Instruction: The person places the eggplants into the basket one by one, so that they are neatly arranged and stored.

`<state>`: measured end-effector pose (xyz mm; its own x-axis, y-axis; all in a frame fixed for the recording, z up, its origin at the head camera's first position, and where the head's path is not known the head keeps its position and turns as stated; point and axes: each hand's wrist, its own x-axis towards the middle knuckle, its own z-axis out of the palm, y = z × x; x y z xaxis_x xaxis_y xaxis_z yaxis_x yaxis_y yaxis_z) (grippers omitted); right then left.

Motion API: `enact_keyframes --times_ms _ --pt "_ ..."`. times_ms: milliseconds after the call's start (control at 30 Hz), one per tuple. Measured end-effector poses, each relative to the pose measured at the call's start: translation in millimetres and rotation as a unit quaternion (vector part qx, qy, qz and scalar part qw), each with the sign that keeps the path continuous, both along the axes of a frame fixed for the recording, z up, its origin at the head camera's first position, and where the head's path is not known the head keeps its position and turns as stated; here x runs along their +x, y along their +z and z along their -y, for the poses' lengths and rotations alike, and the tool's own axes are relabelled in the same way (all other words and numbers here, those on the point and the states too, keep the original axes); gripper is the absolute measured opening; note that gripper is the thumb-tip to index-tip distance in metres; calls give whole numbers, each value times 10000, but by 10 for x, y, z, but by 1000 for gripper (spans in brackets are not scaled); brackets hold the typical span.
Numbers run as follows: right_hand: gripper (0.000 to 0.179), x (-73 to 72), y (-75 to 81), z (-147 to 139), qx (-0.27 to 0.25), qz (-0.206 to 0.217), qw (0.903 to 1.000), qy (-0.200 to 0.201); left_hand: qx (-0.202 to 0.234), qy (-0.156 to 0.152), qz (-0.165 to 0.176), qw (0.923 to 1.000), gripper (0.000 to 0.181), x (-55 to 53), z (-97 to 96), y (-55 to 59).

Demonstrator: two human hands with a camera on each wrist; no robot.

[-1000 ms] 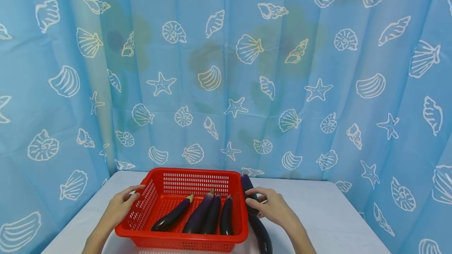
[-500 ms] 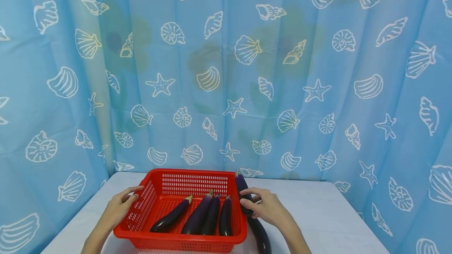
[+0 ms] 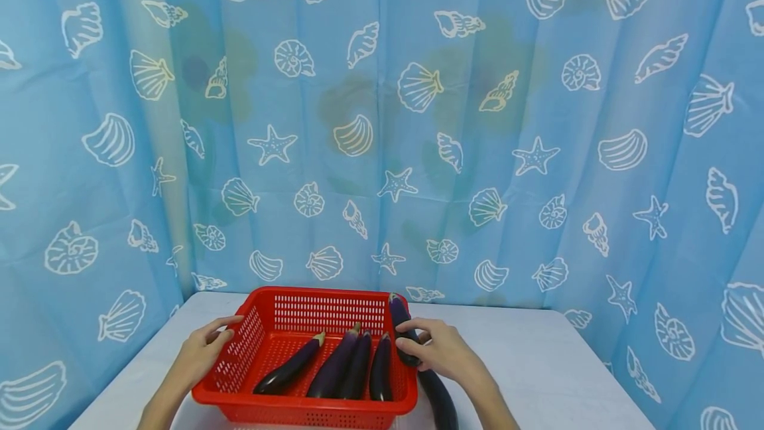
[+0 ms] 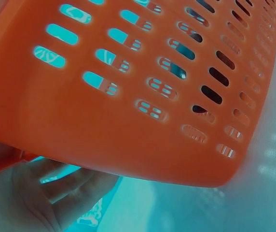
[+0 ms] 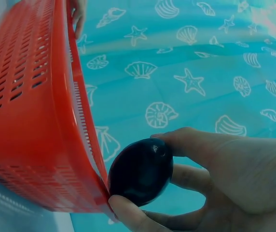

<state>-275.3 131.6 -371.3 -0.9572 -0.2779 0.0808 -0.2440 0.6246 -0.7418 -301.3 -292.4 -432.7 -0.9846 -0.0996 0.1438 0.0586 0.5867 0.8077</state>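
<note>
My right hand [image 3: 438,347] grips a dark purple eggplant [image 3: 403,330] at the right rim of the red basket [image 3: 310,407]. In the right wrist view its rounded end [image 5: 140,171] shows between thumb and fingers, beside the basket's edge. Several eggplants, among them one on the left [image 3: 292,365], lie inside the basket. My left hand [image 3: 201,350] is at the basket's left rim; in the left wrist view its fingers [image 4: 73,186] reach past the wall's edge, partly hidden. Another eggplant [image 3: 438,400] lies on the table just right of the basket.
A white-covered table [image 3: 537,363] carries the basket. Behind it and at both sides hangs a blue curtain [image 3: 382,151] with white shell and starfish prints.
My right hand has moved left with its eggplant, from outside the basket's right side to over the rim. The left hand and the basket stay nearly in place.
</note>
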Motion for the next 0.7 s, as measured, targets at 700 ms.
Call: enact_keyframes --times_ms 700 --pt "38 -9 73 316 194 -122 9991 369 82 38 80 9999 43 -24 1 -4"
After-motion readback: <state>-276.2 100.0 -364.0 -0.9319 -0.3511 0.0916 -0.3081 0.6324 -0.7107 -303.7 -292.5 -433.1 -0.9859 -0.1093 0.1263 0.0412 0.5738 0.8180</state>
